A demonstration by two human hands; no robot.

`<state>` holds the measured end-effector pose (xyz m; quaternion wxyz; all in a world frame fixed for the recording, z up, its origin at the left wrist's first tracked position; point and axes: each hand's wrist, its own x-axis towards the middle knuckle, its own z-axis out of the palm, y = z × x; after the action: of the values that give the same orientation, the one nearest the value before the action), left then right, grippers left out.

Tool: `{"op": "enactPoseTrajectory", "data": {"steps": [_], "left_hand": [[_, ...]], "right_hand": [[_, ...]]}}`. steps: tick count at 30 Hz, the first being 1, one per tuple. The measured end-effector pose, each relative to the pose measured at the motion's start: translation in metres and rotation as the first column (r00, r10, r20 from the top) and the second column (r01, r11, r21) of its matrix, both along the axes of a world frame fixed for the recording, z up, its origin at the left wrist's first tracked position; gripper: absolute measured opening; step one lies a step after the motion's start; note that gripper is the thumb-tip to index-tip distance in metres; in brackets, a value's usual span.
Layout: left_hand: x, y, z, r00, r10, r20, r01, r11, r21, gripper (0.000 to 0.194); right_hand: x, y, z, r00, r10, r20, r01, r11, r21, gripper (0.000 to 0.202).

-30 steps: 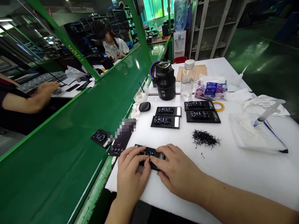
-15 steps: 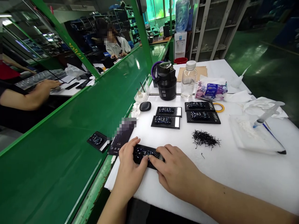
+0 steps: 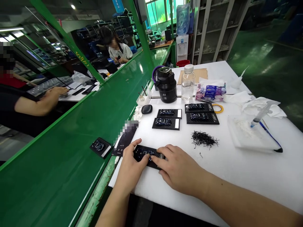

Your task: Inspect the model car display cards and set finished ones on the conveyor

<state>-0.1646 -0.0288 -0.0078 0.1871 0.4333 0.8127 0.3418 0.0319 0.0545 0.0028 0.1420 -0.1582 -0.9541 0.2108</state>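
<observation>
A flat black carbon-pattern card with a glossy car-shaped piece (image 3: 145,152) lies near the front edge of the white table (image 3: 236,170). My left hand (image 3: 130,168) grips its left end, thumb on the far edge and fingers over the top. My right hand (image 3: 178,168) presses down on its right end with the fingertips, which meet the left hand's over the middle. Several more such cards (image 3: 165,123) lie in two pairs further back. A pile of thin black slivers (image 3: 204,139) sits to the right of my hands.
A green conveyor belt (image 3: 78,138) runs along the left, carrying one black card (image 3: 100,147); a dark phone-like slab (image 3: 124,139) overhangs the table edge. At the back stand a black jug (image 3: 167,85), a clear bottle (image 3: 187,82), a tissue pack (image 3: 210,91) and a tape ring (image 3: 219,108). A syringe (image 3: 260,114) lies at right. Other people work across the belt.
My left hand slid to the card's left end and closed around it; the right hand keeps pressing. The view shifted slightly.
</observation>
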Motion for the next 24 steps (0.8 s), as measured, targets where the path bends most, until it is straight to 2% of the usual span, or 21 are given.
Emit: {"op": "enactPoseTrajectory", "data": {"steps": [11,14,18,24], "left_hand": [[-0.002,0.007,0.011,0.998,-0.066,0.005,0.066,0.997,-0.033,0.052],[0.006,0.003,0.006,0.997,-0.061,-0.046,0.063,0.997,0.043,0.046],[0.015,-0.005,-0.005,0.992,0.004,-0.126,0.020,0.982,0.188,0.039],[0.017,-0.004,-0.005,0.997,0.017,-0.070,-0.004,0.984,0.177,0.039]], "right_hand": [[-0.002,-0.002,0.000,1.000,0.000,-0.004,0.000,1.000,0.010,0.049],[-0.004,-0.004,0.001,1.000,-0.010,0.019,0.009,0.999,0.038,0.050],[-0.007,-0.006,0.002,0.999,-0.025,0.036,0.023,0.998,0.054,0.051],[-0.008,-0.010,0.002,0.997,-0.032,0.076,0.026,0.996,0.082,0.054]]}}
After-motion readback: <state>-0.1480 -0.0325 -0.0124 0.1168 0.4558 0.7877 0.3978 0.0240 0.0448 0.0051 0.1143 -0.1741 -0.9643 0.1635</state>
